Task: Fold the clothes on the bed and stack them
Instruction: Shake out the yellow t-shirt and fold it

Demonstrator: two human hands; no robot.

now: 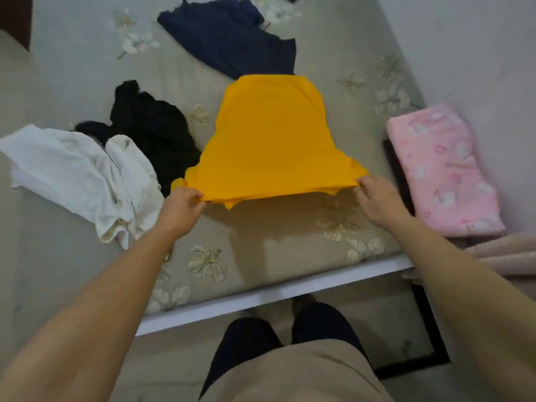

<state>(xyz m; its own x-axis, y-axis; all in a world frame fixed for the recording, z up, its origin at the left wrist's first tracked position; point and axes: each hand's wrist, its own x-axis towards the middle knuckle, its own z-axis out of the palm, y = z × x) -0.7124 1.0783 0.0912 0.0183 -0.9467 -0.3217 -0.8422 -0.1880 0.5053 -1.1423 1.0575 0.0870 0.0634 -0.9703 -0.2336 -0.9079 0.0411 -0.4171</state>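
A yellow garment (269, 140) is stretched out over the middle of the bed (261, 245), its near edge lifted off the sheet and casting a shadow. My left hand (181, 206) pinches the near left corner. My right hand (377, 197) pinches the near right corner. A crumpled white garment (81, 172) lies at the left, a black one (150, 129) behind it, and a dark blue one (232, 39) farther back, partly under the yellow cloth's far edge.
A folded pink patterned cloth (443, 169) lies to the right of the bed, by the wall. The bed's white front rail (275, 291) runs just ahead of my legs. The floral sheet is bare in front of the yellow garment.
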